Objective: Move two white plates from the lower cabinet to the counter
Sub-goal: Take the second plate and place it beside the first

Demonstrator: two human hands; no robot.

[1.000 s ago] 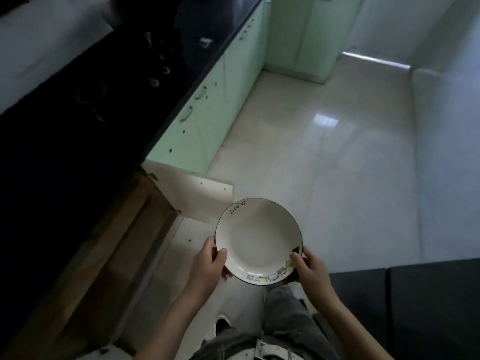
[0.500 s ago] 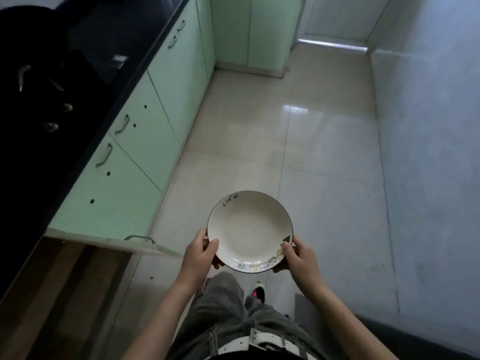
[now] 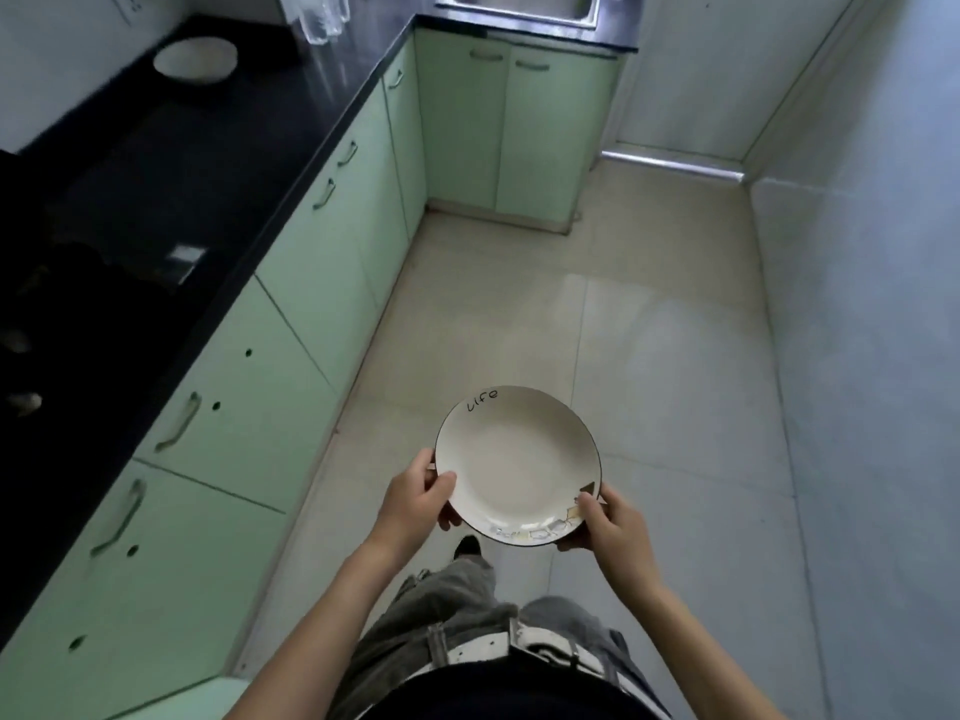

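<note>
A white plate (image 3: 514, 459) with a dark rim, the word "life" and a small drawing on its edge is held level over the floor, in front of my body. My left hand (image 3: 415, 498) grips its left edge, thumb on top. My right hand (image 3: 605, 519) grips its near right edge, thumb on the rim. A second white plate (image 3: 195, 59) lies on the black counter (image 3: 208, 163) at the far left.
Light green lower cabinets (image 3: 322, 262) with metal handles run along the left under the counter. A steel sink (image 3: 517, 5) sits at the far end above more green doors. Clear glassware (image 3: 324, 15) stands on the counter's far corner. Beige tiled floor (image 3: 623, 330) lies ahead, a pale wall to the right.
The view has swung up and away from the open lower cabinet, which has left the frame. The plate stays in both hands. The far counter, second plate and sink have come into sight.
</note>
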